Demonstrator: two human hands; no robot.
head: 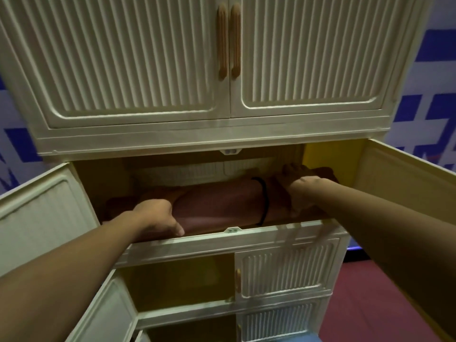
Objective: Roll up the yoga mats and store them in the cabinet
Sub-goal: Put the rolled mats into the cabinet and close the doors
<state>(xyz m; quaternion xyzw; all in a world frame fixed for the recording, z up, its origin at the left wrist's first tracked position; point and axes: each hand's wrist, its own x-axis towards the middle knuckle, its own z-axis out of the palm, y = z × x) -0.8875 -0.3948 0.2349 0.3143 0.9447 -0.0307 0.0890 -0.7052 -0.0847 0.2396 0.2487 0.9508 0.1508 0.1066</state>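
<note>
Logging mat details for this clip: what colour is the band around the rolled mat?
Black, on the reddish-brown mat; the band shows in the head view.

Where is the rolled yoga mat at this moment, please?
In the head view, the rolled yoga mat lies crosswise inside the cabinet's open middle compartment, below the closed top doors, with the left hand and right hand on it.

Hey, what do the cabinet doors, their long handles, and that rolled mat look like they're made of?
Cabinet doors: probably moulded plastic, cream, slightly glossy, with ribbed panels. Handles: tan, grooved, wood-look; real wood or plastic, can't tell. Rolled mat: soft matte foam or rubber, reddish-brown, pinched in by a black band.
</note>
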